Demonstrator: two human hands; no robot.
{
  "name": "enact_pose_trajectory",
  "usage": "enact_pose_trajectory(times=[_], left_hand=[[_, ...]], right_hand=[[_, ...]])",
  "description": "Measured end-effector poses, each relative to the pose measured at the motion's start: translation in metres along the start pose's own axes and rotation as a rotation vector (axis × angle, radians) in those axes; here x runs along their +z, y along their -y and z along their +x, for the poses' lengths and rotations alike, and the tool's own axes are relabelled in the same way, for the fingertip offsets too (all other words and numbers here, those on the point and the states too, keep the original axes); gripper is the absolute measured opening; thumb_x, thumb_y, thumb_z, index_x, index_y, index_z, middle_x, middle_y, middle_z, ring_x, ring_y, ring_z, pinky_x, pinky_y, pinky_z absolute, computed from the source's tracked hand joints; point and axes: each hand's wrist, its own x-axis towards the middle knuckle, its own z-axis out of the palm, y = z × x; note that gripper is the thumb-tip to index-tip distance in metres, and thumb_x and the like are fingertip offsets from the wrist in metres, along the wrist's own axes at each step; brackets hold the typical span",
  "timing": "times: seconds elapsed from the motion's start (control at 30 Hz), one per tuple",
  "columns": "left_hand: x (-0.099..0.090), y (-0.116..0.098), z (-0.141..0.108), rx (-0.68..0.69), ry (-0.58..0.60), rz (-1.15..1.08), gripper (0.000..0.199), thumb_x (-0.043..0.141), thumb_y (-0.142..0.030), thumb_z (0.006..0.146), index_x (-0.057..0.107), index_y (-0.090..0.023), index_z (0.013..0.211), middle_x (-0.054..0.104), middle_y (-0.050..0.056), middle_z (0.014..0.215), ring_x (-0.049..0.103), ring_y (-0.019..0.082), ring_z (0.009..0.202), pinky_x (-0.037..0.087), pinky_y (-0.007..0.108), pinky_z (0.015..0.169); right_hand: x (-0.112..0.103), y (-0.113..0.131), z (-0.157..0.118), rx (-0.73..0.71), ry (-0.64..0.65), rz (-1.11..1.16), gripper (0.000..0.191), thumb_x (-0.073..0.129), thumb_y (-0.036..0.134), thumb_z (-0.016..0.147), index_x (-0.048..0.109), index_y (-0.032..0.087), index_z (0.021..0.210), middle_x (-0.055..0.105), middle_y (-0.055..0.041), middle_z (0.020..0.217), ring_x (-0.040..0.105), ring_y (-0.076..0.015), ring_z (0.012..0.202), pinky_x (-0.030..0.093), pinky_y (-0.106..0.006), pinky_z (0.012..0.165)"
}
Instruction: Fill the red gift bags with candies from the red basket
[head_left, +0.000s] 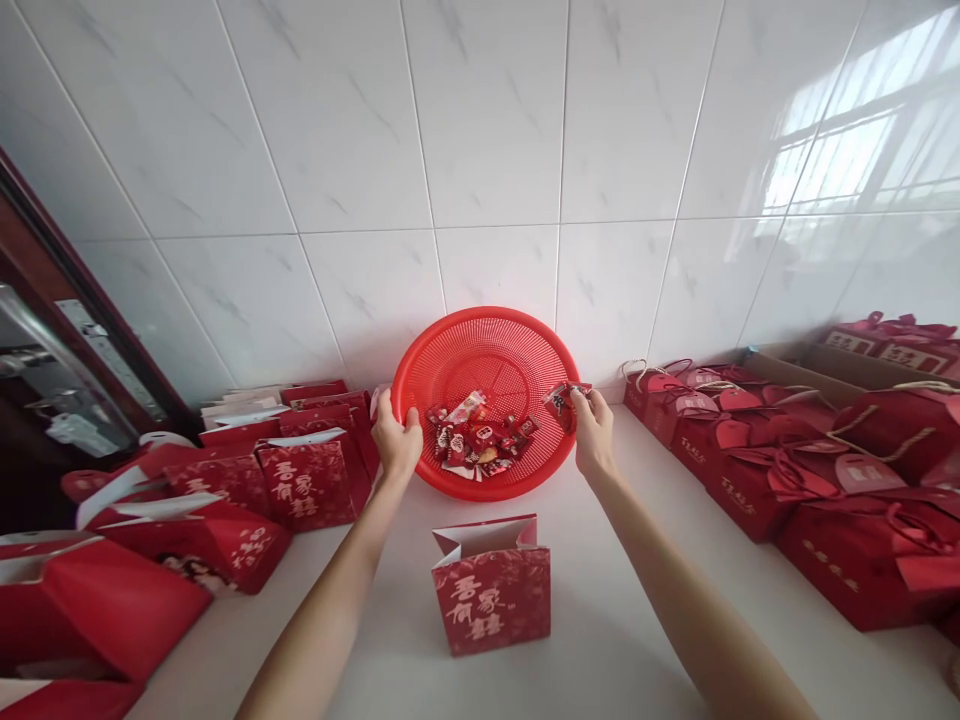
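Note:
A round red plastic basket [487, 492] leans up toward the tiled wall, with several wrapped candies [484, 435] lying in its lower part. My left hand [397, 435] grips the basket's left rim, thumb on the inner side. Over the right rim, my right hand [594, 425] pinches a red candy packet [564, 401] between thumb and fingers. An open red paper bag [493, 600] with pale lettering stands upright on the white table in front of the basket, between my forearms; neither hand touches it.
Open red paper bags [311, 480] crowd the left side of the white table [600, 610]. Closed red gift boxes [739, 490] line the right side, beside a cardboard box [810, 370]. A tiled wall [495, 150] rises behind, and a dark red door frame [90, 290] is at far left.

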Motion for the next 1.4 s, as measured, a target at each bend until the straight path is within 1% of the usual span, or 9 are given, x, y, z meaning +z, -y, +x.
enact_pose_trajectory(times=[0.33,0.57,0.77,0.83,0.9,0.97,1.03,1.13,1.4], left_hand=[[0.009,-0.007,0.013,0.033,0.029,0.021,0.042,0.060,-0.016,0.084,0.057,-0.019,0.126,0.070,0.014,0.118,0.060,0.033,0.127,0.046,0.048,0.113],[0.003,-0.003,0.013,0.008,0.058,0.023,0.065,0.066,-0.023,0.082,0.042,-0.017,0.142,0.054,0.020,0.145,0.046,0.034,0.143,0.039,0.048,0.120],[-0.024,-0.031,0.002,0.031,-0.023,-0.204,0.060,0.065,-0.024,0.077,0.050,-0.016,0.134,0.053,0.020,0.141,0.059,0.031,0.129,0.046,0.045,0.113],[-0.049,-0.045,-0.010,0.118,0.105,-0.381,0.039,0.063,-0.032,0.079,0.062,-0.019,0.116,0.059,0.015,0.135,0.062,0.029,0.122,0.049,0.045,0.110],[-0.083,-0.059,-0.026,0.219,0.441,-0.474,0.020,0.060,-0.039,0.083,0.071,-0.022,0.088,0.066,0.008,0.128,0.063,0.029,0.121,0.050,0.045,0.109],[-0.116,-0.072,-0.044,0.287,0.811,-0.453,0.026,0.059,-0.040,0.087,0.076,-0.025,0.075,0.067,0.005,0.129,0.061,0.031,0.124,0.049,0.045,0.110],[-0.140,-0.081,-0.062,0.313,1.028,-0.340,0.032,0.056,-0.043,0.093,0.081,-0.028,0.079,0.066,0.004,0.133,0.059,0.032,0.127,0.047,0.044,0.111],[-0.152,-0.085,-0.083,0.313,1.095,-0.218,0.034,0.053,-0.044,0.099,0.083,-0.030,0.089,0.069,0.003,0.129,0.060,0.029,0.126,0.049,0.038,0.109],[-0.127,-0.074,-0.095,0.101,0.974,-0.252,0.028,0.067,-0.045,0.089,0.079,-0.026,0.105,0.075,0.004,0.119,0.067,0.028,0.117,0.053,0.038,0.104]], right_hand=[[-0.003,-0.014,0.005,0.261,0.098,0.105,0.036,0.084,0.044,0.057,0.064,0.019,0.074,0.067,-0.0011,0.071,0.062,-0.0175,0.065,0.043,-0.026,0.051],[0.002,-0.005,-0.002,0.372,0.208,0.179,0.035,0.088,0.040,0.057,0.065,0.018,0.072,0.069,-0.0025,0.076,0.064,-0.0179,0.070,0.049,-0.028,0.058],[0.011,0.014,-0.013,0.403,0.308,0.226,0.037,0.093,0.039,0.054,0.068,0.017,0.071,0.067,-0.0017,0.077,0.062,-0.0160,0.074,0.049,-0.025,0.062],[0.013,0.022,-0.017,0.406,0.352,0.241,0.036,0.093,0.039,0.055,0.068,0.018,0.071,0.066,-0.0007,0.077,0.061,-0.0151,0.075,0.050,-0.024,0.063],[0.015,0.032,-0.021,0.405,0.400,0.245,0.033,0.092,0.038,0.059,0.069,0.018,0.072,0.067,-0.0006,0.080,0.061,-0.0150,0.077,0.051,-0.024,0.064],[0.018,0.042,-0.026,0.403,0.451,0.236,0.030,0.090,0.036,0.062,0.072,0.019,0.077,0.068,-0.0013,0.086,0.062,-0.0154,0.080,0.052,-0.023,0.065],[0.020,0.053,-0.032,0.398,0.524,0.218,0.030,0.089,0.036,0.065,0.076,0.019,0.086,0.069,-0.0023,0.091,0.063,-0.0158,0.083,0.052,-0.021,0.063],[0.024,0.067,-0.044,0.379,0.656,0.178,0.032,0.085,0.038,0.072,0.077,0.021,0.098,0.070,-0.0029,0.094,0.063,-0.0160,0.084,0.053,-0.020,0.063],[0.023,0.085,-0.069,0.284,0.906,0.080,0.019,0.076,0.038,0.087,0.073,0.023,0.098,0.070,-0.0010,0.097,0.066,-0.0151,0.089,0.054,-0.025,0.082]])
